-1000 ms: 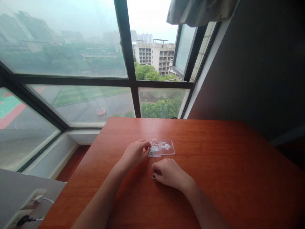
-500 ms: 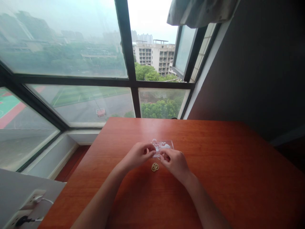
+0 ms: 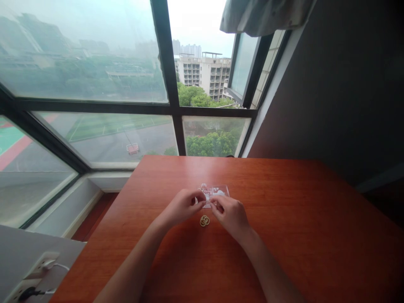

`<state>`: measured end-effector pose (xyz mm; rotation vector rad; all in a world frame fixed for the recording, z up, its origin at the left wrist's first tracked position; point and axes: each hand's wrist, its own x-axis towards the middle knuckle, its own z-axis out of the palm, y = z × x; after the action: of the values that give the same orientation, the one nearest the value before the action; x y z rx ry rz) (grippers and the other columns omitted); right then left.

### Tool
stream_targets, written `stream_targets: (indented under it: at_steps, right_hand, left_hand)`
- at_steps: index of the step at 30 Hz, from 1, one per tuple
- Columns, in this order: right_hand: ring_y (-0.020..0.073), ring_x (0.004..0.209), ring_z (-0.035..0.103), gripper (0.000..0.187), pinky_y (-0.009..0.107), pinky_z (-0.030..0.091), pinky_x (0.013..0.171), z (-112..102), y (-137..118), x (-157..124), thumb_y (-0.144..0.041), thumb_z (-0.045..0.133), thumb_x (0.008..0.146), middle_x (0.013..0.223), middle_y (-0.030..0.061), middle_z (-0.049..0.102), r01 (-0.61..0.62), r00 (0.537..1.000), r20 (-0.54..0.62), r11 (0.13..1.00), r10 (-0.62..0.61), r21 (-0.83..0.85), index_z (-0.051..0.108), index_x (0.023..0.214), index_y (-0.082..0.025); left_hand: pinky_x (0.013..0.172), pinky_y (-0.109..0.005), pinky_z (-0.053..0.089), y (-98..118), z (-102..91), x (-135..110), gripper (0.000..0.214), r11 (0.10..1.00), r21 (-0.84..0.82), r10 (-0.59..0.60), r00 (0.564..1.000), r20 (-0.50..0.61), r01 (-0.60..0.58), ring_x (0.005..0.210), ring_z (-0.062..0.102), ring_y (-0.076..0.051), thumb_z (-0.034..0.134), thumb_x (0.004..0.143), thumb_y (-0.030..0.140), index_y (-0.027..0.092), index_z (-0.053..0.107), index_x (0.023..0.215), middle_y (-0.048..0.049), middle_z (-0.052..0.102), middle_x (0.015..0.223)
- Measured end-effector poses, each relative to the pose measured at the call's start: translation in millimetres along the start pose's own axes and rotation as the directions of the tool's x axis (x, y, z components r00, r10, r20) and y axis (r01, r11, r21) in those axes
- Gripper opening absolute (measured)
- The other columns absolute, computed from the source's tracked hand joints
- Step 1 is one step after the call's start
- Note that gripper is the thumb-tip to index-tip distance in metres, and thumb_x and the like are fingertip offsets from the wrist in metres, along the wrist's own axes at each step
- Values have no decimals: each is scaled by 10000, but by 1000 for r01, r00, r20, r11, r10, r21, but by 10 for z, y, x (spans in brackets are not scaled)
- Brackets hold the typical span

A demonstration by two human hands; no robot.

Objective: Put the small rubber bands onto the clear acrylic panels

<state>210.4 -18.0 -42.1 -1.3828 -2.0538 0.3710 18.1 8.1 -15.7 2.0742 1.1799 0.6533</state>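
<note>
A small clear plastic case with red and white marks lies on the reddish wooden table. My left hand pinches its near left edge with closed fingers. My right hand meets it from the right, fingertips pinched at the same edge of the case. A few small yellowish rings lie on the table just in front of both hands, touching neither.
Large windows rise behind the table's far edge, with a dark wall to the right. A white power strip with plugged cables sits on a grey surface at the lower left. A curtain hangs at the top.
My right hand has left the rings on the table and moved up to the clear case, joining my left hand. The rings now lie uncovered. Over the last half second little has moved.
</note>
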Motion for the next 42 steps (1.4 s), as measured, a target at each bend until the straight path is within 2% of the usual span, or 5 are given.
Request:
stream_targets:
  at_steps: [6, 10, 19, 31, 42]
  right_hand:
    - [128, 666, 588, 111, 224, 327, 614, -30, -16, -4, -224, 560, 868, 745, -22, 678, -18, 994, 105, 999, 23, -49, 669, 859, -248]
    - [129, 705, 611, 118, 223, 335, 616, -50, -43, -9, -209, 571, 852, 810, -21, 703, -17, 977, 212, 999, 25, -42, 676, 881, -256]
    - [136, 703, 616, 88, 221, 326, 607, -27, -49, -54, -320, 627, 834, 744, -28, 692, 31, 922, 385, 1000, -29, 0, 678, 867, -256]
    - [119, 679, 607, 78, 212, 309, 593, -39, 5, -48, -245, 590, 837, 734, -35, 693, -26, 934, 357, 1000, 30, -14, 657, 797, -244]
    - [125, 646, 583, 100, 222, 304, 593, -77, 31, -1, -240, 559, 853, 715, -27, 674, -101, 968, 227, 993, 111, -56, 653, 818, -239]
  left_hand:
    - [545, -188, 328, -74, -125, -15, 154, 976, 206, -69, 998, 0, 68, 582, 514, -102, 534, 801, 223, 173, 676, 763, 2, 645, 672]
    - [588, -200, 360, -74, -117, -16, 139, 946, 303, -95, 993, -71, 113, 632, 570, -128, 545, 797, 231, 201, 680, 811, -10, 685, 738]
    - [625, -211, 378, -128, -81, -13, 148, 935, 343, -53, 993, -105, 86, 685, 597, -143, 534, 817, 231, 223, 678, 847, -14, 699, 785]
    - [586, -193, 356, -116, -74, 2, 139, 963, 265, -24, 996, -90, 47, 622, 548, -115, 541, 810, 215, 199, 675, 843, -6, 671, 737]
    - [569, -180, 341, -15, -32, 20, 148, 991, 132, -3, 1000, -24, 6, 572, 488, -86, 527, 827, 203, 167, 672, 828, 14, 626, 672]
